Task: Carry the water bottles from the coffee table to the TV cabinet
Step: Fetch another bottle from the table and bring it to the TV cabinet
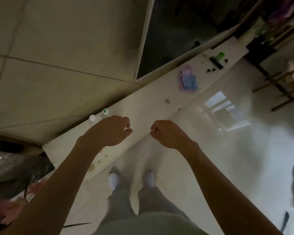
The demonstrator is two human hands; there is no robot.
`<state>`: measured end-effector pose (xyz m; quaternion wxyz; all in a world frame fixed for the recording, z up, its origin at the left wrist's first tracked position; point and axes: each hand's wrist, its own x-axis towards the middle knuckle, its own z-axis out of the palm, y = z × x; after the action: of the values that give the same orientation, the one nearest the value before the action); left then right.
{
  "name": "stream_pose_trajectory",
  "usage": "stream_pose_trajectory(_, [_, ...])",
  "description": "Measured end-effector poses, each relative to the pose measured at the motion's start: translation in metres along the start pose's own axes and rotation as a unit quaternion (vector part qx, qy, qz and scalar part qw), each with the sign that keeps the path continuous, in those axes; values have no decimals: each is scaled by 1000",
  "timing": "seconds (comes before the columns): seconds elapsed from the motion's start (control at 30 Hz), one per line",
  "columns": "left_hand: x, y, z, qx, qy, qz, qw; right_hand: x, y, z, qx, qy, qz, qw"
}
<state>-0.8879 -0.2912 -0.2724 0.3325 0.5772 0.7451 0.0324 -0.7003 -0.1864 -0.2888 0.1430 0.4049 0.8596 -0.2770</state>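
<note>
Two clear water bottles stand on the white TV cabinet (143, 106) against the wall: one with a white cap (92, 118) and one with a green-and-white cap (106, 111). My left hand (113, 130) hovers just right of and in front of them, fingers loosely curled, holding nothing; it partly covers the bottles' bodies. My right hand (166, 134) hangs over the cabinet's front edge with its fingers curled in and nothing in it. The coffee table is out of view.
Further along the cabinet lie a purple-and-blue packet (187, 78), a small grey object (167, 101), a green-capped item (220, 55) and dark small things. A dark TV screen (173, 34) rises behind. My white shoes (115, 179) stand on glossy floor. Flowers (10, 204) at lower left.
</note>
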Motion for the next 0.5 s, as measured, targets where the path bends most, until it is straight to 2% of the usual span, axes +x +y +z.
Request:
stream_pose_trajectory(0.23, [10, 114, 8, 90, -51, 114, 988, -86, 74, -18, 38, 34, 89, 995])
stream_pose_trajectory(0.5, [-5, 302, 68, 216, -81, 251, 940, -244, 179, -19, 109, 223, 156, 956])
